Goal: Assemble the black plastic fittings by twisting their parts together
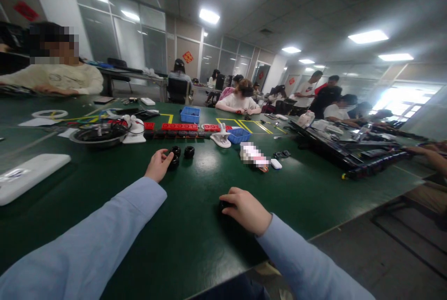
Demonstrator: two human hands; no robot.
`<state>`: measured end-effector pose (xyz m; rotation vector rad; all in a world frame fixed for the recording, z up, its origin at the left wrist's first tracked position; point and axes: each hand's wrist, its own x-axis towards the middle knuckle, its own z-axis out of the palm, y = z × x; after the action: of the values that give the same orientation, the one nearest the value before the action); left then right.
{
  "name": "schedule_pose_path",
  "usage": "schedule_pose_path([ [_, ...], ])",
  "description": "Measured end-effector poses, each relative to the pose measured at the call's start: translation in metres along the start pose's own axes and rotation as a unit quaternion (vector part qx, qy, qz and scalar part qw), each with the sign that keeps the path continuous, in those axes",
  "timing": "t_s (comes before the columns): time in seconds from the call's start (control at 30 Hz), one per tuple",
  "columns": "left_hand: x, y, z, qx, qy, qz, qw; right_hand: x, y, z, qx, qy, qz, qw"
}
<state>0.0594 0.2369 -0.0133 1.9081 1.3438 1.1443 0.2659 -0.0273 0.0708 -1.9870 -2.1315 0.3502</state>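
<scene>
On the green tabletop, my left hand is closed around the side of a small cluster of glossy black round pieces, which look like little wheels or rolls. Just right of them, another black round piece stands apart. My right hand is nearer the table's front edge, its fingers curled over a similar black round piece. Most of that piece is hidden under the fingers.
Beyond my hands lie a metal bowl, a row of red trays, a white clamp stand and blue baskets. A white case is at left; a black frame piled with parts is at right. Several people sit around.
</scene>
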Motion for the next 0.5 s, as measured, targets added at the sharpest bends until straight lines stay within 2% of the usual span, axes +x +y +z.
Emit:
schedule_pose_path([
  [0.2, -0.001, 0.000, 0.000, -0.005, 0.003, 0.002, 1.000, 0.045, -0.019, 0.016, -0.015, 0.005, -0.058, 0.998],
  [0.5, -0.001, -0.002, 0.003, -0.014, 0.015, 0.011, 1.000, 0.094, -0.034, 0.030, -0.018, 0.039, -0.055, 0.998],
])
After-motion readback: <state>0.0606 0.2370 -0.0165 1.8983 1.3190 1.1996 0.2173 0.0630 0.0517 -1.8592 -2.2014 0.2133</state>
